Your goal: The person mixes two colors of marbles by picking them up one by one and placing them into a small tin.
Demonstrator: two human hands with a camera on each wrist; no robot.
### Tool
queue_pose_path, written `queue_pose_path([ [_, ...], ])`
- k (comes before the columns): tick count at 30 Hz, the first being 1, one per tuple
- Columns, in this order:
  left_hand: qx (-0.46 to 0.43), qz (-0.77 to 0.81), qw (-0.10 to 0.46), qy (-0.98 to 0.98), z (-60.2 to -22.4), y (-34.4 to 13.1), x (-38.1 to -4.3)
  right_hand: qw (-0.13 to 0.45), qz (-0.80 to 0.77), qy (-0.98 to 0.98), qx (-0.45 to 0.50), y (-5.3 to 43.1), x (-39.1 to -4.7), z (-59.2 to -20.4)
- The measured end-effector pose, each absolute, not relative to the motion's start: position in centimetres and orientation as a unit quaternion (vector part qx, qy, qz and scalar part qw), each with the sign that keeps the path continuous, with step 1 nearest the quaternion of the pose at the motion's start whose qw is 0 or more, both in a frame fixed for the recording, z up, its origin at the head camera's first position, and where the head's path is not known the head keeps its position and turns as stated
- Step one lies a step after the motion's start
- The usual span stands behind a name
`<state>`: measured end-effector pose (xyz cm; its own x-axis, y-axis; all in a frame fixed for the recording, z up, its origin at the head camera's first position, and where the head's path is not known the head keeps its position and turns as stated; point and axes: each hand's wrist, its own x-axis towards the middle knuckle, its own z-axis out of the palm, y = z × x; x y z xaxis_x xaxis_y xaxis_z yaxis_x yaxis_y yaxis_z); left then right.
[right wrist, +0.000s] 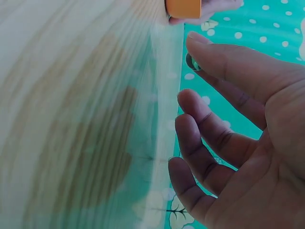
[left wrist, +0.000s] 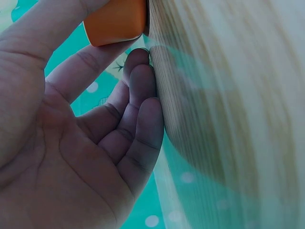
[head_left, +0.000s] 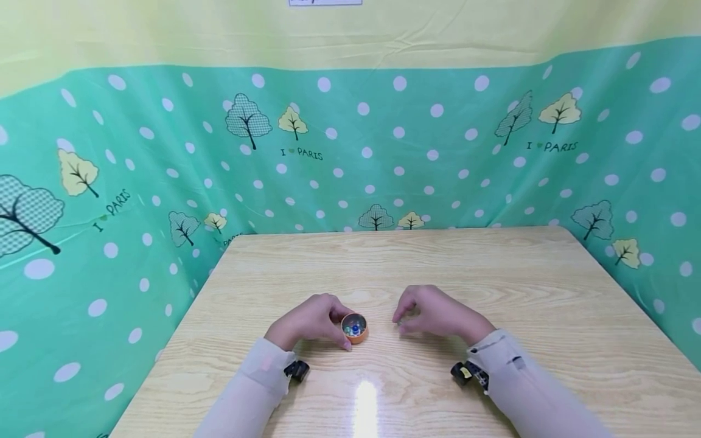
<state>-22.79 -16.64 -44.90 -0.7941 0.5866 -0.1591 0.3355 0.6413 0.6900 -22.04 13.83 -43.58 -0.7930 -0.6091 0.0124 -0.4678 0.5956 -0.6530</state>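
Note:
Between thumb and index finger, my left hand [head_left: 314,317] grips a small round orange cup [head_left: 359,340] standing on the table. Several marbles [head_left: 355,330], one deep blue and others pale greenish, lie inside it. The left wrist view shows the cup's smooth orange side [left wrist: 116,21], with the other fingers curled beside it near the tabletop. To the right of the cup, my right hand [head_left: 438,311] pinches a clear glass marble [right wrist: 192,62] with dark and green tints between thumb and index finger. Its remaining fingers are bent loosely and hold nothing.
The light wood-grain table [head_left: 493,267] reflects a bright lamp glare in front of the cup. A green dotted curtain [head_left: 339,146] with printed trees surrounds its back and sides. Black wrist cameras [head_left: 297,370] sit on both sleeves.

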Motion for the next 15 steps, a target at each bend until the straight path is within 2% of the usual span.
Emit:
queue_pose_path([
  [15, 0.268, 0.335, 0.194, 0.882, -44.8, -16.5, -22.9, 0.101, -0.353, 0.879, -0.305, 10.6, -22.8, -43.3],
])
